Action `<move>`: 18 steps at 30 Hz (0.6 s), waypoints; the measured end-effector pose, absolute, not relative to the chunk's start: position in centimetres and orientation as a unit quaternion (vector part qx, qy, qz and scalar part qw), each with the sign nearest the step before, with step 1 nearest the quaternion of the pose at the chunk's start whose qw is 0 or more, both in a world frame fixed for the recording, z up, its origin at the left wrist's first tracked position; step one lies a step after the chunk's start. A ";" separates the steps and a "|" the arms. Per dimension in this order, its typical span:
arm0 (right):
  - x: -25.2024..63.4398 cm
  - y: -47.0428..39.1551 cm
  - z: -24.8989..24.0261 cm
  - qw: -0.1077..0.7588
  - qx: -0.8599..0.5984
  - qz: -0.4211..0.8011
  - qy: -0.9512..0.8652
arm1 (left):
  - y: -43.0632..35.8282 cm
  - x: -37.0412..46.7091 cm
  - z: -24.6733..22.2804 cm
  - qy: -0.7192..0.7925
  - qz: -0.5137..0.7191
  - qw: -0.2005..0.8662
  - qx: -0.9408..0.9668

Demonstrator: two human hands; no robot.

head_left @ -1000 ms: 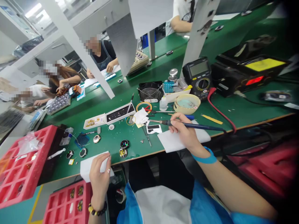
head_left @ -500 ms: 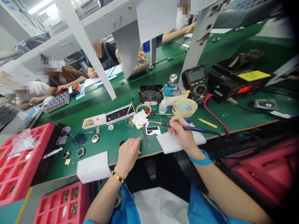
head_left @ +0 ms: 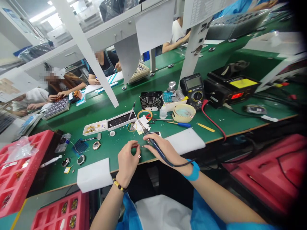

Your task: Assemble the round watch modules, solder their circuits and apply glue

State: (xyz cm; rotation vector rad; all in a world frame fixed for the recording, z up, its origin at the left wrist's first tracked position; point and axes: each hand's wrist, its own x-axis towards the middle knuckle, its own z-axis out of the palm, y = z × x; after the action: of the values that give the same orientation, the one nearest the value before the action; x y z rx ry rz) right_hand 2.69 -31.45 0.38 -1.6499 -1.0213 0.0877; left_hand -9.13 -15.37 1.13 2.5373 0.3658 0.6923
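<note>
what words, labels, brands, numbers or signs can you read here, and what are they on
None can be read for certain.
Black box: red display glows, digits too blurred.
Multimeter: markings too small.
Printed sheet at top: rows of print, too small.

I'm seeing green all along the desk [head_left: 105, 148], and the soldering iron [head_left: 158, 149] is showing dark blue. The right wristband [head_left: 194, 172] is looking bright blue, while the bracelet [head_left: 119, 186] on the left is mixing black and yellow beads. The pads [head_left: 93, 174] are looking plain white. A fan [head_left: 151, 100] is showing silver rings on black, a bowl [head_left: 183, 114] is looking cream, and a black box [head_left: 223, 91] is wearing yellow on top.
</note>
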 end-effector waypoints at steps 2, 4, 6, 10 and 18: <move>2.2 -30.7 0.1 0.555 -0.690 0.013 -0.465 | -15.3 -9.4 1.2 0.129 0.264 0.245 0.924; 2.0 -30.3 0.0 0.551 -0.693 -0.001 -0.465 | -15.3 -9.9 1.3 0.104 0.268 0.198 0.937; 2.1 -30.5 -0.1 0.554 -0.712 -0.009 -0.431 | -15.2 -10.5 1.4 0.074 0.253 0.133 0.955; 2.7 -31.2 -0.7 0.549 -0.752 -0.014 -0.364 | -15.2 -11.3 1.0 0.057 0.213 0.055 0.974; 3.3 -32.2 -1.8 0.550 -0.771 0.004 -0.321 | -15.7 -11.7 0.6 0.040 0.193 0.051 0.979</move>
State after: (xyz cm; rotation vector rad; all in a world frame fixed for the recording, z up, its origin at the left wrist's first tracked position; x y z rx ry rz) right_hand 3.27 -32.20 -1.82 -1.8244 -0.7589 0.0093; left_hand -11.73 -15.66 0.58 2.9807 0.1227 0.5873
